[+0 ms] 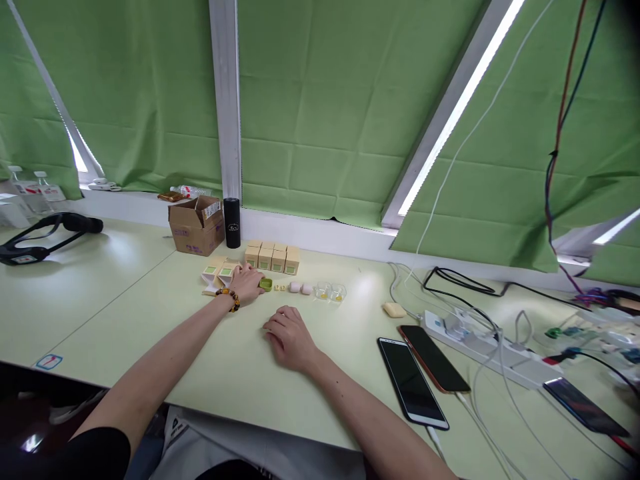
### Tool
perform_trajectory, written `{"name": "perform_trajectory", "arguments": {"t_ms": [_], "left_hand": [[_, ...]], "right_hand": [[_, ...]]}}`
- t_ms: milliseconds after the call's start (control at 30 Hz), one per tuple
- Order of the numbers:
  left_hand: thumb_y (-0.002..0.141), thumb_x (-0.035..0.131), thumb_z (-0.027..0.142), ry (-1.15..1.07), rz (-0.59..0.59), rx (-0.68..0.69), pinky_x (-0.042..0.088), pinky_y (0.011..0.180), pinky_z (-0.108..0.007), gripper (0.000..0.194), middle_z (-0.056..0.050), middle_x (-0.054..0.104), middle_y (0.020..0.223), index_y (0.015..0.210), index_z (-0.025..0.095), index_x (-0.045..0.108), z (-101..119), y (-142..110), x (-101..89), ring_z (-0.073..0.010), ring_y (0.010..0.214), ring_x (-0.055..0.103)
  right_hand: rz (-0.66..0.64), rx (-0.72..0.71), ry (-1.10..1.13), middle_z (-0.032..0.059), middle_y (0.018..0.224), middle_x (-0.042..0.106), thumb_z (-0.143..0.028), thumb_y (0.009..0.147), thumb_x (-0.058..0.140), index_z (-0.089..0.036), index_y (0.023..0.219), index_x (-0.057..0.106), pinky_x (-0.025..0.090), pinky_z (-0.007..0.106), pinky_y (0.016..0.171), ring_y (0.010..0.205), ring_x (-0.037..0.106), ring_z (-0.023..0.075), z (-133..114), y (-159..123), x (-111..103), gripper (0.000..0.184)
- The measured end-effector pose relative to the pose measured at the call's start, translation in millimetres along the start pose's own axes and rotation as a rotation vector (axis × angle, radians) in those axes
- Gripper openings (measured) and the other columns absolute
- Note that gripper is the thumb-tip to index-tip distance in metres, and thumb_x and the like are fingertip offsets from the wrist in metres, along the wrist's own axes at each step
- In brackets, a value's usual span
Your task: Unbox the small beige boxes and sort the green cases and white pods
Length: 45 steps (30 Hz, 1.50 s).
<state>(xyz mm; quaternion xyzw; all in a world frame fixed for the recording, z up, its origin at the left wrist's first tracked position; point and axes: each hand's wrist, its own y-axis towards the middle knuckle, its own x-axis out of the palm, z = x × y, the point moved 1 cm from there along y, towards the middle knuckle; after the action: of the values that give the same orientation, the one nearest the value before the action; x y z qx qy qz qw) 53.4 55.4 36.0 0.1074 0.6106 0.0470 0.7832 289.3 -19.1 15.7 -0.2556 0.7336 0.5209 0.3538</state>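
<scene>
My left hand [245, 285], with a beaded bracelet at the wrist, reaches over the small opened cardboard boxes [212, 269] with green windows. Its fingers are apart, and one side of the hand is right beside a small green square container [265, 285]; whether they touch I cannot tell. To the right of that container stand tiny yellowish pieces [280, 288], two pale pink rounded pieces [301, 288] and two clear cups [331, 291] with something yellow inside. My right hand [289, 338] rests on the table in front of this row, fingers loosely bent and apart, holding nothing.
Several closed small boxes [273, 257] stand in a block behind. Farther back are a brown carton [197, 225] and a black cylinder [232, 223]. Phones [413, 380], a power strip [490, 350] and cables lie at right. Black glasses-like headgear [47, 233] lies at left.
</scene>
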Motion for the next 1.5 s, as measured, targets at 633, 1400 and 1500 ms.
{"name": "perform_trajectory", "arguments": {"t_ms": [633,1400,1500], "left_hand": [[0.07,0.072,0.025,0.183,-0.115,-0.032,0.023,0.109,-0.058,0.026,-0.015,0.074,0.101,0.095,0.023,0.078,-6.9,1.2,-26.3,-0.0397,0.123,0.047],[0.088,0.056,0.017,0.051,0.04,0.166,0.04,0.096,-0.044,0.023,-0.01,0.074,0.1,0.104,0.022,0.072,48.8,-57.0,-37.2,-0.0302,0.109,0.061],[0.092,0.052,0.02,0.037,-0.048,0.181,0.044,0.076,-0.037,0.02,-0.009,0.073,0.091,0.097,0.022,0.071,57.3,-72.7,-21.7,-0.0259,0.086,0.066]], "right_hand": [[-0.003,0.002,0.027,0.0077,0.093,0.071,-0.013,0.092,0.06,-0.021,0.101,0.07,0.04,0.043,0.087,0.101,0.05,0.0267,-0.8,0.7,-0.2,0.016],[0.114,0.006,-0.021,0.0065,0.089,0.071,-0.012,0.089,0.061,-0.021,0.097,0.07,0.039,0.041,0.084,0.095,0.053,0.0256,-0.1,0.7,-2.1,0.015],[0.202,0.072,-0.048,0.0067,0.089,0.071,-0.013,0.091,0.058,-0.02,0.099,0.069,0.039,0.041,0.082,0.093,0.054,0.0251,7.9,0.8,-6.4,0.016]]}}
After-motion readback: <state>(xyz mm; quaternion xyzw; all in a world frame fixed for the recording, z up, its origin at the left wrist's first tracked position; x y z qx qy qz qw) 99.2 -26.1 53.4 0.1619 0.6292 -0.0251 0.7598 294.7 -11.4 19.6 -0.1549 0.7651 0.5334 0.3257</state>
